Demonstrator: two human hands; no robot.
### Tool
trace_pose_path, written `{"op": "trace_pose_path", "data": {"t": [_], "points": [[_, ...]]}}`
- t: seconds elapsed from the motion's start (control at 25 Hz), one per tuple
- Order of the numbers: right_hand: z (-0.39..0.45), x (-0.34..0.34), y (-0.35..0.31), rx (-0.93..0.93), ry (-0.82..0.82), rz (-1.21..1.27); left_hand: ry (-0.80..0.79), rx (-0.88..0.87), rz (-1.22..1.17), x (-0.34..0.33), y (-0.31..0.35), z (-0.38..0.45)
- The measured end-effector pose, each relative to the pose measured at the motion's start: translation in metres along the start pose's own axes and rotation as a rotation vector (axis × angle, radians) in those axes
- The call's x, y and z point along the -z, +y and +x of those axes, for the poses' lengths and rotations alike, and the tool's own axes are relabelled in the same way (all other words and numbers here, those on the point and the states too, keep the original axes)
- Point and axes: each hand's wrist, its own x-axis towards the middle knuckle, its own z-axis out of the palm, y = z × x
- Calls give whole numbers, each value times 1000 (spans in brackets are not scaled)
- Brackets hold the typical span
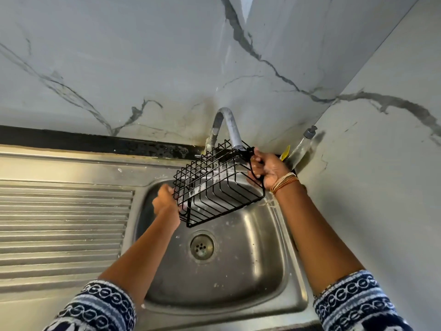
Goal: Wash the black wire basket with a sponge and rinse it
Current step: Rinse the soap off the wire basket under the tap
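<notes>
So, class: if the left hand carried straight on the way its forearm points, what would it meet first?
The left hand already touches the basket; beyond it probably the tap, though depth is unclear.

Black wire basket (216, 185), tilted, soap-flecked, held above the sink basin.

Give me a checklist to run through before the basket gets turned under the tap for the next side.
1. Right hand grips the end of the black wire basket: ok.
2. Left hand on the other end: ok, though its fingers are blurred.
3. Basket under the tap spout: ok.
4. Basket held over the sink bowl: ok.
5. Suds gone from the wires: not ok, white patches remain.
6. Drain unblocked: ok.
</notes>
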Motion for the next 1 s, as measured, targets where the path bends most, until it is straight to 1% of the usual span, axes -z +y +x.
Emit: {"op": "trace_pose_path", "data": {"t": [0.04,0.08,0.12,0.16,0.24,0.32,0.36,0.44,0.52,0.56,0.6,0.64,0.72,0.76,0.84,0.92,0.96,1.0], "points": [[0,0,1,-16,-31,50,-33,-38,152,-3,-3,2],[1,-1,3,-26,-62,88,-100,-65,323,-11,-3,0],[2,-3,4,-34,-98,116,-197,-65,469,-18,-6,1],[4,-6,6,-35,-133,125,-314,-51,552,-28,-5,-2],[6,-15,14,-32,-174,147,-501,29,574,-44,7,-17],[13,-19,27,-30,-129,181,-626,116,465,-59,25,-34],[17,-19,32,-32,-95,200,-653,119,444,-66,32,-41],[22,-19,38,-28,-26,196,-680,11,554,-78,37,-48],[23,-19,39,-15,-2,166,-519,-172,636,-84,28,-46],[23,-20,38,-16,-9,162,-473,-260,657,-84,22,-44],[22,-20,36,-28,-26,167,-480,-302,625,-81,15,-41],[21,-21,35,-47,-49,176,-517,-237,542,-78,13,-37],[19,-21,30,-114,-95,200,-605,42,331,-75,15,-32],[18,-20,27,-144,-122,210,-626,121,277,-77,15,-23],[16,-14,20,-177,-185,225,-649,163,269,-77,12,-18],[13,-9,13,-201,-338,248,-691,204,340,-76,2,-15],[11,-7,11,-199,-413,276,-672,196,378,-73,-2,-16],[9,-6,11,-178,-438,287,-637,198,398,-71,-2,-20]]}}
